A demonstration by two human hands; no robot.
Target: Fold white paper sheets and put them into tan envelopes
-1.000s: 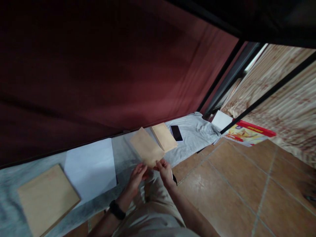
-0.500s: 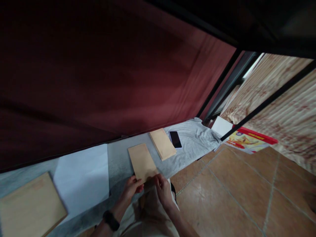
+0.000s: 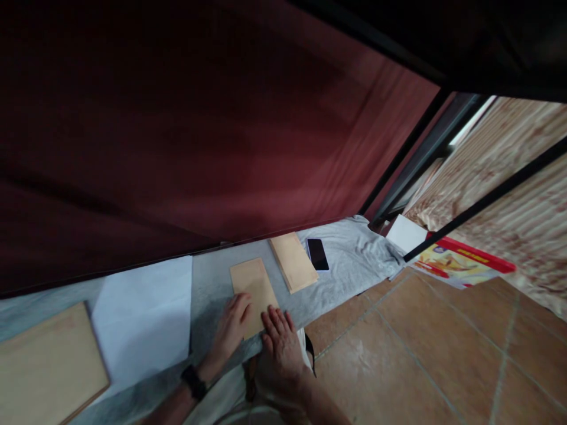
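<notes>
A tan paper envelope (image 3: 256,282) lies flat on the grey cloth in front of me. My left hand (image 3: 231,323) rests on its left edge, fingers loosely bent and not gripping it. Across the envelope's near right corner, my right hand (image 3: 282,341) is laid flat with its fingers stretched out, pressing on the paper. Just beyond to the right sits a stack of similar tan envelopes (image 3: 294,262), and a dark-screened phone (image 3: 318,254) lies beside that stack.
White paper (image 3: 144,316) and a stack of larger tan sheets (image 3: 48,369) lie to the left on the grey cloth (image 3: 354,260). A dark red panel (image 3: 221,177) rises behind. At right are a black metal bar (image 3: 482,200), a red-and-yellow box (image 3: 460,260) and tiled floor (image 3: 398,342).
Both hands have gone from pinching the envelope's near edge to resting on top of it. The right fingers have straightened out flat, and the left hand has moved up along the left edge.
</notes>
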